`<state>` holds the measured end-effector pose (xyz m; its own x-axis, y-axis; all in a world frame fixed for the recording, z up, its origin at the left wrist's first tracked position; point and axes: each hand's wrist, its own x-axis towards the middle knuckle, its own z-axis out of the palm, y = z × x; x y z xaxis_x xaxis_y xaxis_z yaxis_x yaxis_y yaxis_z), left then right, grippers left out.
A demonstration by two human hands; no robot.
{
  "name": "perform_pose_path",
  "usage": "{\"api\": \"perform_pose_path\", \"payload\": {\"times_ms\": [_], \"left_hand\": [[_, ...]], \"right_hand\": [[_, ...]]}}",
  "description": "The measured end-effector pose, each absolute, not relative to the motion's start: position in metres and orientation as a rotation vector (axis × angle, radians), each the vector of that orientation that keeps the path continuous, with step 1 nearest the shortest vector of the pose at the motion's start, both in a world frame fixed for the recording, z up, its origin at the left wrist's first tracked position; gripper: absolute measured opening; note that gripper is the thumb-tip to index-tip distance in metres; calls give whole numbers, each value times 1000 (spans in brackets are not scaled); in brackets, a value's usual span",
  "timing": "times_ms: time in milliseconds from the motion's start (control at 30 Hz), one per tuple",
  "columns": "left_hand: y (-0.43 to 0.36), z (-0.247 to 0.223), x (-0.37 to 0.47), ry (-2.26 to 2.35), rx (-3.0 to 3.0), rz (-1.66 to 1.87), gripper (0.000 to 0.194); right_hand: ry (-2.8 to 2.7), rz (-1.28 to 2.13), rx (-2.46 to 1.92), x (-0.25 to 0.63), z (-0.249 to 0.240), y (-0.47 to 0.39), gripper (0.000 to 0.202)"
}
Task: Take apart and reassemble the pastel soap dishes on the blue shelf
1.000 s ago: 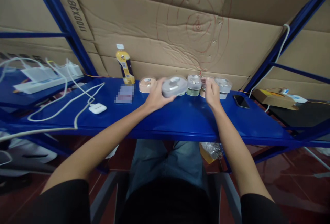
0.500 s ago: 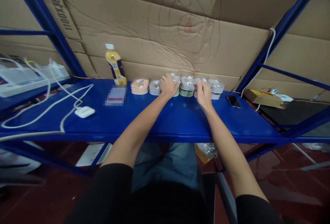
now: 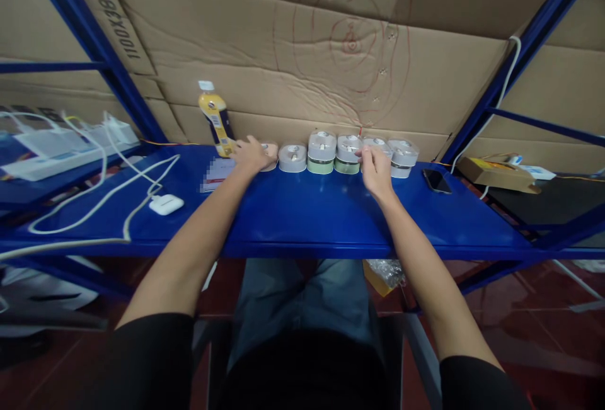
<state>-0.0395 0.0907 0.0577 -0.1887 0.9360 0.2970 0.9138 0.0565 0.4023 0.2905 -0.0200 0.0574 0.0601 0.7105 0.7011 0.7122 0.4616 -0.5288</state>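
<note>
Several small clear-lidded boxes stand in a row at the back of the blue table, some stacked in twos. My left hand (image 3: 250, 154) is over the pink box (image 3: 270, 153) at the left end, fingers apart and pointing left. To its right is a single grey box (image 3: 292, 158), then two stacks with green lower boxes (image 3: 320, 164), (image 3: 347, 166). My right hand (image 3: 375, 167) is closed at the front of a stack (image 3: 378, 145); whatever its fingertips hold is too small to make out. The rightmost stack (image 3: 403, 153) stands beside it.
A yellow bottle (image 3: 216, 121) stands behind a blurred card (image 3: 217, 172) at left. A white earphone case (image 3: 166, 204) and white cables (image 3: 125, 174) lie on the blue table (image 3: 302, 221). A phone (image 3: 436, 181) and an open carton (image 3: 498, 175) are at right.
My left hand has moved left from the stacks to the pink box, with its fingers spread. My right hand stays by the same stack. The view has shifted slightly.
</note>
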Motion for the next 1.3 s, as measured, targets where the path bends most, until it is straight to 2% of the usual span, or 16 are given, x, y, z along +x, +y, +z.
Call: {"api": "perform_pose_path", "payload": {"times_ms": [67,167,333,433,500,567,733,900,1100,1200,1300], "left_hand": [[90,53,-40,2341,1820,723,103],[84,54,-37,2303,1790,768,97],[64,76,-45,2204,1809,1286,81],[45,84,-45,1796,2134,1497,82],[29,82,-38,1388,2424,1394,84],[14,73,-27,1051,2582,1148,85],[-5,41,2,708,2545,911,98],[0,17,9,645,2428,849,117],[4,2,5,738,2351,879,123],[0,2,3,785,2450,926,113],[-5,4,2,763,2587,875,78]], "right_hand": [[-1659,7,-1249,291,57,-21,70],[-1647,13,-1269,293,56,-21,70],[-1629,4,-1220,292,53,-16,63],[-1636,16,-1121,287,51,-16,56],[-1707,3,-1047,284,50,-18,60],[-1838,-17,-974,283,49,-21,75],[-2204,119,-941,276,44,-29,106],[-2412,183,-1034,260,37,-34,98],[-2330,188,-1095,262,33,-29,90],[-2163,260,-1136,278,37,-23,81],[-1960,276,-1260,300,44,-16,83]]}}
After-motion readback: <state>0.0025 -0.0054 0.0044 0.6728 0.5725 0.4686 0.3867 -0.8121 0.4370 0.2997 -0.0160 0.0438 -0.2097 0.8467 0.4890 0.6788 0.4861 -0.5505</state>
